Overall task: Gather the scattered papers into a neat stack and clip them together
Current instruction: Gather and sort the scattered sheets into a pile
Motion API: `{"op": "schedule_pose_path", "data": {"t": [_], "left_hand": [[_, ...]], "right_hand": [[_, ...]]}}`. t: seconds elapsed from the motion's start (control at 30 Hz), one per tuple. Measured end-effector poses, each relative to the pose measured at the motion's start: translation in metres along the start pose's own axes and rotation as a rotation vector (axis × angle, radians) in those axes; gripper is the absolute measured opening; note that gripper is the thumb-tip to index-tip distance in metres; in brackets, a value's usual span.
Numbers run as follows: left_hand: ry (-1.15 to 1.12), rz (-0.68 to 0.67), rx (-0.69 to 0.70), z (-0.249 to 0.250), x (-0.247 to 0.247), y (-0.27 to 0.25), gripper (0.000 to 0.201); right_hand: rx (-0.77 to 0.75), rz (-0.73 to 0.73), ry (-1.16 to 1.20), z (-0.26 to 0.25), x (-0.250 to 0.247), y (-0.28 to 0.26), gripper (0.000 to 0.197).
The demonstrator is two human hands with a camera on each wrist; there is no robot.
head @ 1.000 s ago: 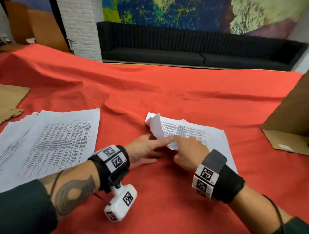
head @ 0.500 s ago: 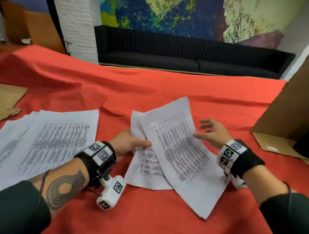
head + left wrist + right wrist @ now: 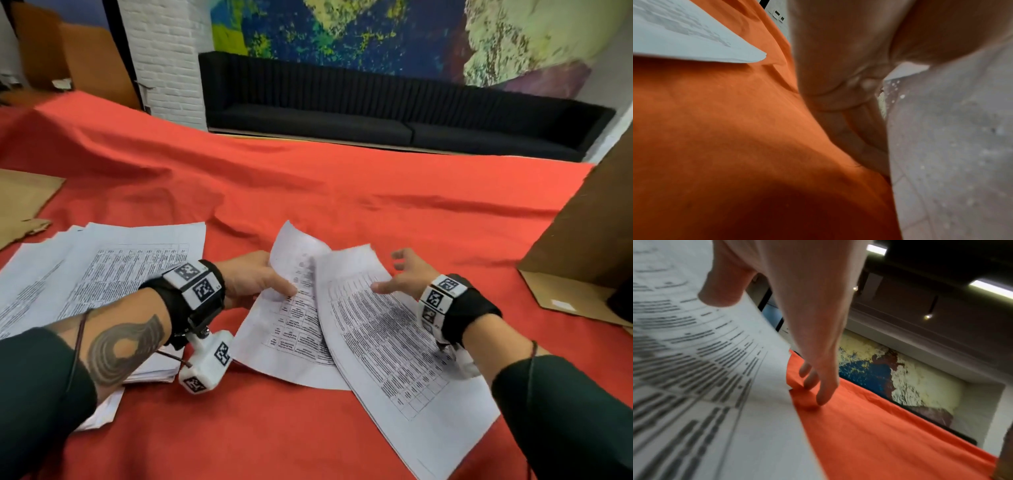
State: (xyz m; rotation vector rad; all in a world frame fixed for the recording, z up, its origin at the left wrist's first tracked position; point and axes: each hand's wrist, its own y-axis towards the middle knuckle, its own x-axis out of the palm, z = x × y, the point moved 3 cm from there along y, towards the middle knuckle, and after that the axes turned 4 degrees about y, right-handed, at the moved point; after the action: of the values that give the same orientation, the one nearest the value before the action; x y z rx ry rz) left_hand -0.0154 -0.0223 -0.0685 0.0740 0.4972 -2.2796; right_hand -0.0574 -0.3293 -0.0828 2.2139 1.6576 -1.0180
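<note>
Two printed sheets overlap on the red cloth point(image 3: 342, 178) in front of me. My left hand point(image 3: 274, 284) pinches the left sheet point(image 3: 291, 332), thumb on top, and its far end curls upward. The right sheet point(image 3: 394, 353) lies slanted over it. My right hand point(image 3: 399, 274) is beside that sheet's far edge with its fingers spread and the thumb over the print. In the right wrist view the fingers point(image 3: 824, 386) point down at the cloth point(image 3: 879, 434) next to the sheet point(image 3: 705, 369). The left wrist view shows the palm point(image 3: 838, 56) against grey paper point(image 3: 951, 146).
A loose pile of printed papers point(image 3: 113, 274) lies at the left, partly under my left forearm. Flat cardboard point(image 3: 24, 202) sits at the far left edge. A cardboard box point(image 3: 582, 246) stands at the right. A black sofa point(image 3: 376, 113) lines the wall beyond the table.
The folded sheets that both hands worked on a second ago are spread out. My right hand has let go and opened. The left sheet's far end has curled up.
</note>
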Motion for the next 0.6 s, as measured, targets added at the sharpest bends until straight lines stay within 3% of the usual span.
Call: {"op": "schedule_pose_path", "data": {"t": [0.1,0.17,0.27,0.37,0.47,0.53,0.6], "left_hand": [[0.262,0.281,-0.164,-0.01,-0.019,0.013,0.031],[0.428,0.416,-0.191,-0.009,-0.031,0.017,0.022],[0.479,0.413,-0.209,-0.01,-0.04,0.024,0.021],[0.56,0.362,-0.224,-0.01,-0.04,0.025,0.016],[0.523,0.335,-0.216,-0.013,-0.043,0.028,0.022],[0.447,0.331,-0.172,-0.012,-0.043,0.029,0.026],[0.323,0.302,-0.081,-0.006,-0.035,0.026,0.038]], "right_hand": [[0.038,0.042,-0.135,0.0,0.01,0.017,0.106],[0.045,0.075,-0.297,-0.005,0.017,0.027,0.109],[0.108,0.055,-0.377,-0.012,0.021,0.039,0.102],[0.105,0.015,-0.345,-0.017,0.023,0.042,0.07],[-0.074,0.141,-0.291,-0.031,0.021,0.035,0.023],[-0.228,0.122,-0.169,-0.047,0.025,0.025,0.028],[-0.32,0.037,-0.076,-0.065,0.033,0.014,0.02]]}}
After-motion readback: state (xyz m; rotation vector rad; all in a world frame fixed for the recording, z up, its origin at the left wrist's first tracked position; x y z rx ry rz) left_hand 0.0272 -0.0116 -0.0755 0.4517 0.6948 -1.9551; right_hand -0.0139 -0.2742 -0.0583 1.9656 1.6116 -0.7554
